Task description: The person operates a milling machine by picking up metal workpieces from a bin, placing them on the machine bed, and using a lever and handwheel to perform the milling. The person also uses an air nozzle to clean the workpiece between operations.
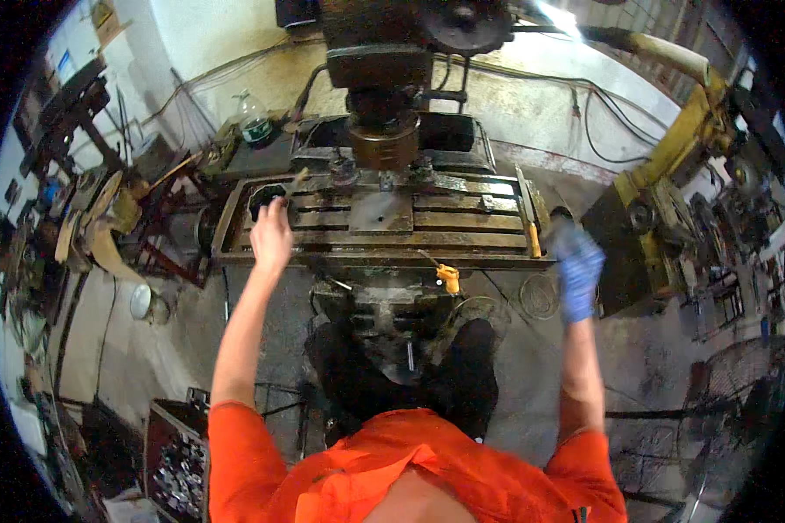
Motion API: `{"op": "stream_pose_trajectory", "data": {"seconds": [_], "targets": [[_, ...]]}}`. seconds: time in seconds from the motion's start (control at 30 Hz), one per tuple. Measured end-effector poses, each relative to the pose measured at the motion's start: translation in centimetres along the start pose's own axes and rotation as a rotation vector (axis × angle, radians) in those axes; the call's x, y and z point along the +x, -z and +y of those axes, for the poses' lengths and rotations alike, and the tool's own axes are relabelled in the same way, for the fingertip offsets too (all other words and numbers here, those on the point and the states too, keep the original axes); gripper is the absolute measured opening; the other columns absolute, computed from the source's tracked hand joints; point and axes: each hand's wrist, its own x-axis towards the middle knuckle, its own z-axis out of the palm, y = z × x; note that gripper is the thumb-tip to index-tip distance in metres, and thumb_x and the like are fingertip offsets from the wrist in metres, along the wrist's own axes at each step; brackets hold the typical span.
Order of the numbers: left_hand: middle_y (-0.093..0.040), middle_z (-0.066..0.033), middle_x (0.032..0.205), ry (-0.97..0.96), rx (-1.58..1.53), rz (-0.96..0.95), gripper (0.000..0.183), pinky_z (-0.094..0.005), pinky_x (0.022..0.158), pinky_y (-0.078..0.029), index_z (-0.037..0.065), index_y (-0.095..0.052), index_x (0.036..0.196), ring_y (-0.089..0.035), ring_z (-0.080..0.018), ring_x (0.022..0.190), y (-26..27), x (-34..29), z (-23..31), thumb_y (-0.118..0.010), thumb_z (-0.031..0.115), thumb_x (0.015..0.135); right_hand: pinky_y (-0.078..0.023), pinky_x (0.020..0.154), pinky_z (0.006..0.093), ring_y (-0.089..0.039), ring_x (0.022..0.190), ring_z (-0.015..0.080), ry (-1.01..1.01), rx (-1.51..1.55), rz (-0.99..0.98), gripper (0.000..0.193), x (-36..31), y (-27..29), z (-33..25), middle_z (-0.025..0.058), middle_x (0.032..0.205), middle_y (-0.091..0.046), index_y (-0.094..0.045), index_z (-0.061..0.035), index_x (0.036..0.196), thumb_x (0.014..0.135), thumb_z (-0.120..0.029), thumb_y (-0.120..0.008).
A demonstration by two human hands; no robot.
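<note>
My bare left hand (272,234) reaches to the left end of the slotted machine table (323,248). Its fingers are drawn together at the edge of a dark container (266,197); what they hold, if anything, is hidden. A short pale stick (301,178) pokes out just beyond the fingertips. On the far side, my right hand (582,272), in a blue glove, is smeared by motion beside the table's right end. A dark round part (561,213) lies just beyond it, and I cannot tell whether the hand grips it. The spindle head (384,139) hangs over a flat plate (380,212) on the table.
A yellow-handled file (533,235) lies along the table's right edge. At the front, a yellow-handled tool (447,277) juts out. A box of metal pieces (176,462) stands on the floor at lower left. Yellow machinery (641,218) rises at right.
</note>
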Motion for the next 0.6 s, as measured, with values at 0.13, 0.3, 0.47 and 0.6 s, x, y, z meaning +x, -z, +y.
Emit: {"op": "stream_pose_trajectory", "data": {"seconds": [0.13,0.3,0.47,0.6], "targets": [[-0.057,-0.0171,0.079,-0.027,0.3,-0.097,0.025,-0.0417,0.057,-0.048,0.006,-0.053,0.105,-0.059,-0.033,0.068,2.5,4.0,-3.5,-0.047,0.02,0.085,-0.046,0.075,0.0257,-0.055,0.079,0.0102,-0.305,-0.018,-0.076,0.036,-2.6,-6.6,9.2,0.0074,0.09,-0.063,-0.059,0.0037,0.104,0.074,-0.014,-0.068],[-0.06,-0.0156,0.069,-0.071,0.387,-0.36,0.026,-0.0422,0.054,-0.047,0.007,-0.055,0.097,-0.06,-0.0322,0.062,3.3,1.6,-4.2,-0.052,0.027,0.081,-0.041,0.081,0.027,-0.051,0.095,0.0144,-0.662,0.008,-0.404,0.062,-3.9,-11.8,11.9,0.0062,0.11,-0.056,-0.045,0.0006,0.122,0.072,-0.026,-0.07],[-0.06,-0.0148,0.064,-0.033,0.286,-0.186,0.025,-0.0428,0.054,-0.047,0.007,-0.056,0.09,-0.06,-0.0312,0.061,5.0,1.3,-4.2,-0.056,0.029,0.079,-0.042,0.073,0.0261,-0.054,0.08,0.012,-0.476,0.188,-0.168,0.03,-4.3,-16.1,16.9,-0.0019,0.088,-0.06,-0.061,-0.0082,0.1,0.075,-0.026,-0.066],[-0.06,-0.0178,0.067,0.084,0.078,-0.099,0.016,-0.0438,0.058,-0.046,0.003,-0.054,0.085,-0.058,-0.0358,0.066,6.9,-0.2,-5.9,-0.057,0.018,0.079,-0.04,0.045,0.0248,-0.045,0.046,0.0074,-0.545,0.077,-0.009,0.021,-5.4,-16.4,13.5,0.0004,0.063,-0.052,-0.058,-0.0071,0.083,0.072,-0.02,-0.07]]}}
